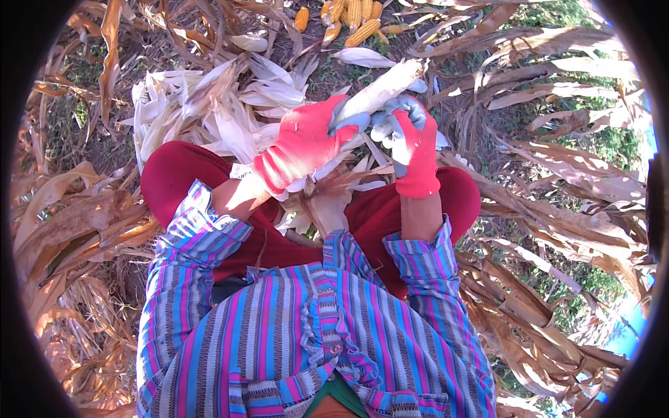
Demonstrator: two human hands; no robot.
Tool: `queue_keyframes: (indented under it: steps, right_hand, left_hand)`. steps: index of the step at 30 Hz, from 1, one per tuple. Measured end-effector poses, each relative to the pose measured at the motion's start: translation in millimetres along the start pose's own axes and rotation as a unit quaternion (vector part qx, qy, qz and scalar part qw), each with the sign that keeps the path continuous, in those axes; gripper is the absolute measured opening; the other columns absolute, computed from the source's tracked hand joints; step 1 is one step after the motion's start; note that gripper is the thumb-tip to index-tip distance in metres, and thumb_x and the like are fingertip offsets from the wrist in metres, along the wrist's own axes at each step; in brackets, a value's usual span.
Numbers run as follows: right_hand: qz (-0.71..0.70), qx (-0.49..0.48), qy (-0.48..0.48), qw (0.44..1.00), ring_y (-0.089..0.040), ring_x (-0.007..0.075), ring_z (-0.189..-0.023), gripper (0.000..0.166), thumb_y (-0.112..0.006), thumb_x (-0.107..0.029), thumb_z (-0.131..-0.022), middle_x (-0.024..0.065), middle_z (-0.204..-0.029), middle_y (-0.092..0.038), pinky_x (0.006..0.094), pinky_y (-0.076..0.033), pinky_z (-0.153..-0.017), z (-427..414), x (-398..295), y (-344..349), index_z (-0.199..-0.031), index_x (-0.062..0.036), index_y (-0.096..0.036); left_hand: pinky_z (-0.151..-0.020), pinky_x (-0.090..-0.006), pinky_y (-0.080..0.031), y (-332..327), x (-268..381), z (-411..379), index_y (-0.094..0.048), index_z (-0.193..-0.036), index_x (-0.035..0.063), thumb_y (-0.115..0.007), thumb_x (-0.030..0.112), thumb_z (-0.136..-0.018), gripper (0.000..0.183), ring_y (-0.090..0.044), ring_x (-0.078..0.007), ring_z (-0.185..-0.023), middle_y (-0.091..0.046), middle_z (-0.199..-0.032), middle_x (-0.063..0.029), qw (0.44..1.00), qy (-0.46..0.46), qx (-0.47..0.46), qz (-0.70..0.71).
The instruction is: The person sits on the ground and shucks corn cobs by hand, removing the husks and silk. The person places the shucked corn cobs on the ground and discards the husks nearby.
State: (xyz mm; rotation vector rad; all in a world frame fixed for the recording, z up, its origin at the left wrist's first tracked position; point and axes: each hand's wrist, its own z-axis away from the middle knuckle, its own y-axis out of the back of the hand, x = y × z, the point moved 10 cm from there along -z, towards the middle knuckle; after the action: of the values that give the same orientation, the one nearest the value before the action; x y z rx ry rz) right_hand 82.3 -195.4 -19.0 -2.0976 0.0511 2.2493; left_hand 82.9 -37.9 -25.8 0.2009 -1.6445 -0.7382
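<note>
My left hand (316, 138), in a red knit glove with grey palm and fingertips, grips an ear of corn in its pale husk (384, 86). The ear slants up to the right, its tip by the top of my right hand. My right hand (407, 130), gloved alike, is at the right side of the ear with its fingers curled; whether it pinches a husk leaf there cannot be told. Below and behind the hands, loose husks and a dry stalk piece (326, 201) lie between my crossed legs.
A heap of pale stripped husks (209, 107) lies beyond my left knee. Bare yellow corn cobs (355, 21) are piled on the ground at the top. Dry corn stalks and leaves (564, 219) surround me on both sides, with a husk piece (363, 57) near the cobs.
</note>
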Motion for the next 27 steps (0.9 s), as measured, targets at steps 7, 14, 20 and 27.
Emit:
queue_keyframes:
  steps: [7,14,20,27]
  right_hand:
    - [-0.063,0.018,-0.049,0.997,-0.056,0.0114,-0.057,0.016,-0.049,-0.015,-0.091,0.0070,-0.075,-0.064,0.0218,-0.045,-0.055,4,-2,-6,-0.091,-0.0012,-0.058]
    - [0.010,-0.074,0.016,0.997,-0.057,0.0092,-0.075,0.020,-0.052,-0.016,-0.092,0.0026,-0.087,-0.060,0.0229,-0.046,-0.069,14,-16,-28,-0.098,0.0017,-0.058]
    - [-0.048,-0.208,-0.049,0.976,-0.057,0.0104,-0.078,0.019,-0.057,-0.016,-0.087,0.0043,-0.089,-0.061,0.0230,-0.044,-0.072,16,1,-36,-0.097,0.0006,-0.059]
    - [0.009,-0.067,0.024,0.997,-0.054,0.0080,-0.072,0.023,-0.048,-0.015,-0.093,0.0026,-0.084,-0.061,0.0227,-0.043,-0.067,10,-25,-34,-0.102,0.0028,-0.059]
  left_hand:
    - [-0.055,-0.0228,-0.050,-36,-7,2,-0.054,-0.113,0.0032,-0.048,0.045,-0.093,0.047,-0.060,-0.0108,-0.066,-0.061,-0.083,-0.0058,0.868,0.099,-0.146,0.464]
    - [-0.055,-0.0210,-0.049,-37,-1,4,-0.052,-0.117,0.0043,-0.037,0.047,-0.096,0.050,-0.059,-0.0106,-0.073,-0.061,-0.092,-0.0069,0.777,0.167,-0.171,0.583]
    - [-0.070,-0.0229,-0.048,-17,-7,-1,-0.056,-0.113,0.0003,-0.037,0.048,-0.096,0.054,-0.060,-0.0108,-0.079,-0.063,-0.093,-0.0080,0.827,0.169,-0.092,0.529]
    - [-0.067,-0.0227,-0.049,-23,-19,4,-0.053,-0.117,0.0010,-0.040,0.049,-0.095,0.054,-0.061,-0.0128,-0.078,-0.061,-0.090,-0.0071,0.800,0.198,-0.094,0.558]
